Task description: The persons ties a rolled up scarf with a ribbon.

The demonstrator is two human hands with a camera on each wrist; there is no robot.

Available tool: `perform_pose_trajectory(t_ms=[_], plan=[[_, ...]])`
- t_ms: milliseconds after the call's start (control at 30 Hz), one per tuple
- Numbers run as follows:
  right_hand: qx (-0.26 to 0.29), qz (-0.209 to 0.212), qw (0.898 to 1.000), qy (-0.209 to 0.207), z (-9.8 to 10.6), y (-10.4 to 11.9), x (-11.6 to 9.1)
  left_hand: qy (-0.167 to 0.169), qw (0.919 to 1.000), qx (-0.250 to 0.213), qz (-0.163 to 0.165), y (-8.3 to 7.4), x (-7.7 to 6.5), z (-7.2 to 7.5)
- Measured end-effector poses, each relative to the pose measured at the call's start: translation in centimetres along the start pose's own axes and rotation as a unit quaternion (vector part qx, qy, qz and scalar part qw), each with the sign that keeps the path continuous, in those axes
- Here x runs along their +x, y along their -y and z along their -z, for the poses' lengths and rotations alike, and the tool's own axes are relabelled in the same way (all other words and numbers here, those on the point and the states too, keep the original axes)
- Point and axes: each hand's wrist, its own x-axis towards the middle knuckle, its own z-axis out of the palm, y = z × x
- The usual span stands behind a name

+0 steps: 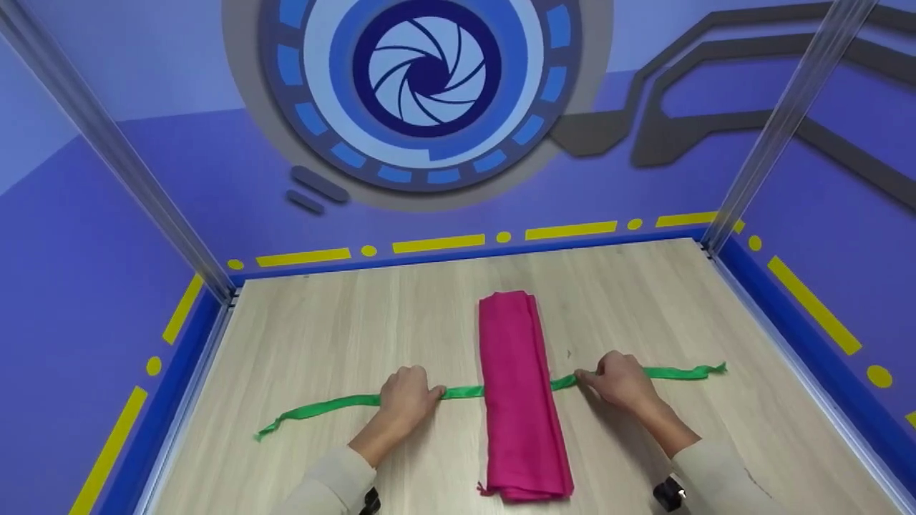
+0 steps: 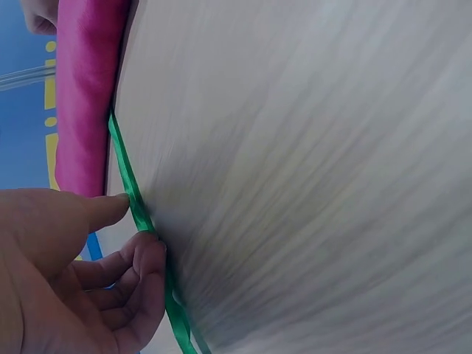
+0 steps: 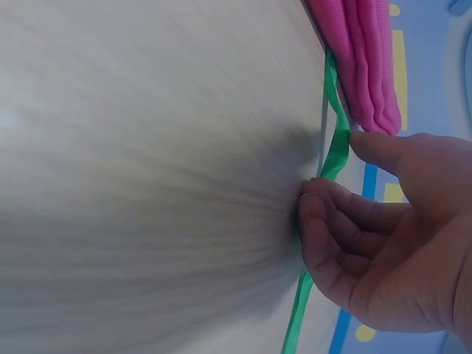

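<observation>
A folded magenta cloth (image 1: 519, 400) lies lengthwise on the table, a long, narrow bundle. Crossing beneath it from side to side is a green ribbon (image 1: 325, 408), its two ends stretched out left and right. To the left of the cloth, my left hand (image 1: 406, 397) holds the ribbon, thumb (image 2: 110, 210) against it and the other fingers curled over it. My right hand (image 1: 622, 383) has the ribbon between thumb (image 3: 372, 150) and curled fingers on the cloth's right side. Where the ribbon passes under the cloth it is hidden.
The pale wooden tabletop (image 1: 343, 322) is enclosed by blue panels (image 1: 179, 186) with yellow markings behind and at both sides. Clear corner posts (image 1: 780, 107) rise at the back corners. Dark bands sit at both sleeve cuffs.
</observation>
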Motion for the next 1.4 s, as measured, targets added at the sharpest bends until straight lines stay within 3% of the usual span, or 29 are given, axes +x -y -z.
perform_pose_trajectory(t_ms=[200,800,967,1067,1233,1400], plan=[[-0.009,-0.012,1.0,-0.009,-0.9,0.1,0.5,-0.007,0.9999,0.009,0.005,0.1,0.1,-0.2],[0.013,0.02,1.0,-0.02,-1.8,0.3,0.5,0.012,0.9985,-0.052,-0.014,-0.1,0.5,-0.5],[0.07,0.015,0.997,-0.03,-2.0,0.2,0.5,-0.003,0.997,-0.075,-0.018,0.0,1.0,-0.6],[0.153,0.006,0.988,-0.029,-2.1,0.2,0.6,-0.022,0.9952,-0.092,-0.026,-0.1,1.3,-0.5],[0.271,0.001,0.962,-0.032,-2.2,0.5,0.7,-0.047,0.9887,-0.133,-0.051,-0.6,1.8,0.0],[0.356,0.011,0.934,-0.028,-2.4,1.1,0.9,-0.027,0.9719,-0.227,-0.055,-1.2,2.3,0.0]])
